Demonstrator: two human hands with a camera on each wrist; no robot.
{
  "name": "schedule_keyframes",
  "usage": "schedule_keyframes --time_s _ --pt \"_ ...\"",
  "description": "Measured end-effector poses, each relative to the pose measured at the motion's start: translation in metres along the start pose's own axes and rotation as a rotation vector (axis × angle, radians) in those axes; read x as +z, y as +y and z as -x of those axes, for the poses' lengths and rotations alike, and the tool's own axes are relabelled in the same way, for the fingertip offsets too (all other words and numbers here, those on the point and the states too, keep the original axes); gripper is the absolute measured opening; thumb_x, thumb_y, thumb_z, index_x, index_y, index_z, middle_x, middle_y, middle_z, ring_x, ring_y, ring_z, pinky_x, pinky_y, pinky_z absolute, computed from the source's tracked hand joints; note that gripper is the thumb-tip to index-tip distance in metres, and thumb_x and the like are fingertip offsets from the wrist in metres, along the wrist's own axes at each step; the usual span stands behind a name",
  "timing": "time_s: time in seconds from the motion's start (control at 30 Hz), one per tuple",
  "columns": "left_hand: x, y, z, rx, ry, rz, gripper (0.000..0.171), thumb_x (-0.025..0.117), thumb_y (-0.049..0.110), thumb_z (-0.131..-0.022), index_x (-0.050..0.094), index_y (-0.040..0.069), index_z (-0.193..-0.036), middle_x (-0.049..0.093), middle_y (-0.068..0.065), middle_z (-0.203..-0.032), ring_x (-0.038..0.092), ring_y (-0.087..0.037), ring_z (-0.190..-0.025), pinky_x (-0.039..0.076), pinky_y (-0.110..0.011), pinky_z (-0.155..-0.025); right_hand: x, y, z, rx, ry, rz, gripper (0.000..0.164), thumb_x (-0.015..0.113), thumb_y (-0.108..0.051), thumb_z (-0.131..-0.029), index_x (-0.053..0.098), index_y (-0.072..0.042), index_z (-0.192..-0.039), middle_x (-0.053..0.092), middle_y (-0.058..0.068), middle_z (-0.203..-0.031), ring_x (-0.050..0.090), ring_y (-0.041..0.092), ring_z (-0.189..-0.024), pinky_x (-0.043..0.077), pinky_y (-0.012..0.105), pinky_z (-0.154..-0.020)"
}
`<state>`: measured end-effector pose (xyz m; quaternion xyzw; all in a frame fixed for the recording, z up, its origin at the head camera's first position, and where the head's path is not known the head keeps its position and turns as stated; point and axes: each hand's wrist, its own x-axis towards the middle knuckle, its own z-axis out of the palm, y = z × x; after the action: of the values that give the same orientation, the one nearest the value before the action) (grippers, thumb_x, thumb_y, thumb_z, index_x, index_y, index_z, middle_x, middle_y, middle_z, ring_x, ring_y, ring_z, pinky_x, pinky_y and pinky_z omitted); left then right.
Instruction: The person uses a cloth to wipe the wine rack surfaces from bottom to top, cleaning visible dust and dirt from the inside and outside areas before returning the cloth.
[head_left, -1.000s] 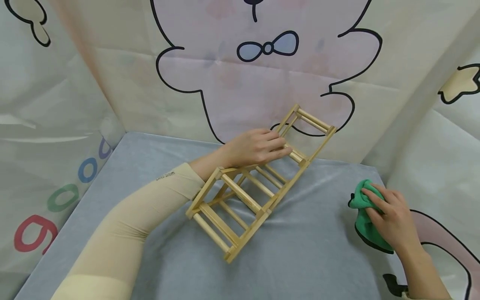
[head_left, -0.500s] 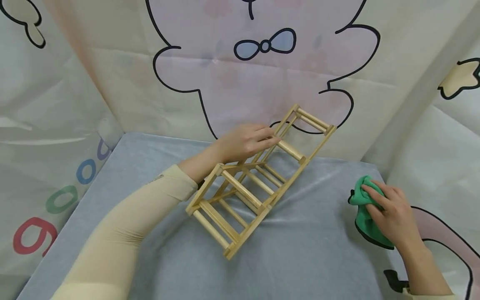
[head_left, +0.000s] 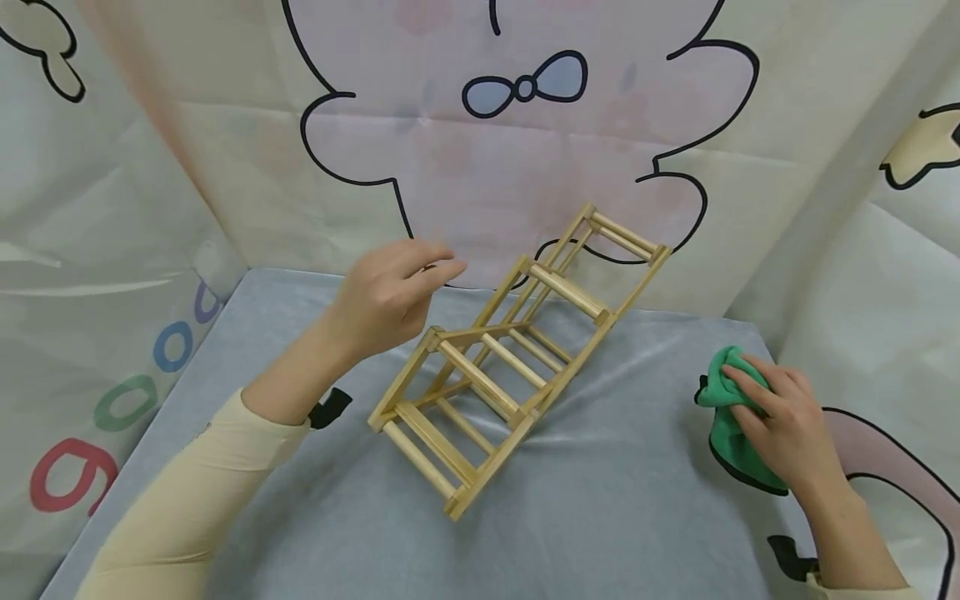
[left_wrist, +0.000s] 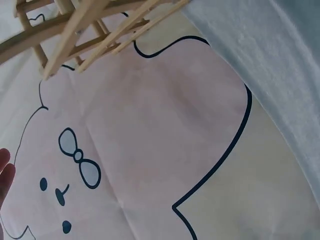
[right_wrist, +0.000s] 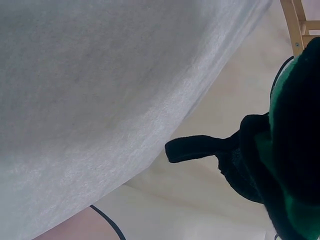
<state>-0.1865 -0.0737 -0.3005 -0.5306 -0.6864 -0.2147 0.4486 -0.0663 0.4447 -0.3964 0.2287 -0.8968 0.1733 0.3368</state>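
Note:
A wooden rack [head_left: 480, 378] of slats and round rods stands slantwise on the blue-grey cloth in the middle of the head view. To its left, my left hand [head_left: 378, 300] hovers in the air with loosely bent fingers, holding nothing and apart from the wood. The left wrist view catches part of the rack [left_wrist: 72, 37] along its top and fingertips [left_wrist: 6, 175] at the left edge. At the right side, my right hand [head_left: 795, 433] grips a bunched green cloth [head_left: 735, 446] with black edging. Close up, its black loop [right_wrist: 192, 148] sticks out in the right wrist view.
Blue-grey fabric [head_left: 615, 517] covers the table. Printed curtains [head_left: 247, 167] enclose it at the back and both sides, and the rack's far end stands near the back one.
My left hand has let go of the rack's upper rod and drawn away to the left. The right hand still holds the green cloth in nearly the same place.

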Motion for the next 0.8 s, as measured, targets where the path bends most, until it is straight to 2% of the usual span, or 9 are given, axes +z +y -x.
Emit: schedule_keyframes --time_s 0.13,0.23,0.37,0.53,0.67,0.8 --pt "-0.008 0.018 0.011 -0.004 0.027 0.021 0.041 0.045 -0.017 -0.089 0.076 -0.002 -0.112 0.074 -0.02 -0.103 0.072 -0.035 -0.082 0.059 -0.045 -0.065 0.001 -0.002 0.001 0.005 0.006 -0.003 0.06 0.047 -0.053 -0.109 0.077 -0.002 -0.121 0.067 0.027 -0.13 0.054 0.05 -0.103 0.026 0.011 -0.109" --pt "-0.01 0.032 0.017 0.0 0.017 0.014 0.038 0.043 -0.01 -0.094 0.075 -0.001 -0.112 0.075 -0.019 -0.104 0.073 -0.035 -0.084 0.062 -0.046 -0.068 0.002 -0.002 0.002 0.009 0.01 -0.004 0.061 0.047 -0.053 -0.109 0.077 -0.002 -0.12 0.067 0.026 -0.13 0.054 0.049 -0.103 0.026 0.011 -0.109" --pt "-0.012 0.046 0.023 0.023 -0.037 -0.003 0.032 0.046 -0.003 -0.099 0.075 0.002 -0.112 0.075 -0.016 -0.105 0.073 -0.034 -0.09 0.064 -0.045 -0.076 0.004 -0.001 0.002 0.002 0.022 -0.008 0.06 0.047 -0.053 -0.109 0.077 -0.002 -0.12 0.068 0.026 -0.129 0.054 0.049 -0.102 0.027 0.013 -0.111" --pt "-0.011 0.061 0.024 0.053 -0.08 -0.002 0.032 0.049 -0.002 -0.096 0.075 0.005 -0.114 0.075 -0.015 -0.106 0.071 -0.033 -0.096 0.062 -0.044 -0.083 0.005 -0.002 0.003 0.001 0.018 0.0 0.061 0.046 -0.053 -0.109 0.077 -0.003 -0.121 0.067 0.026 -0.129 0.054 0.049 -0.104 0.026 0.013 -0.112" --pt "-0.01 0.071 0.025 0.052 -0.117 -0.052 0.039 0.049 -0.006 -0.089 0.075 0.007 -0.116 0.075 -0.014 -0.11 0.07 -0.032 -0.098 0.061 -0.044 -0.088 0.005 -0.002 0.003 0.002 0.008 0.002 0.06 0.046 -0.054 -0.109 0.077 -0.004 -0.122 0.067 0.026 -0.128 0.054 0.049 -0.105 0.026 0.014 -0.113" --pt "-0.009 0.081 0.025 0.049 -0.171 -0.114 0.034 0.055 -0.003 -0.095 0.075 0.01 -0.119 0.074 -0.012 -0.114 0.07 -0.032 -0.104 0.06 -0.044 -0.094 0.007 -0.002 0.003 0.002 -0.004 0.006 0.061 0.046 -0.054 -0.109 0.077 -0.004 -0.123 0.067 0.027 -0.127 0.055 0.05 -0.106 0.026 0.016 -0.114"
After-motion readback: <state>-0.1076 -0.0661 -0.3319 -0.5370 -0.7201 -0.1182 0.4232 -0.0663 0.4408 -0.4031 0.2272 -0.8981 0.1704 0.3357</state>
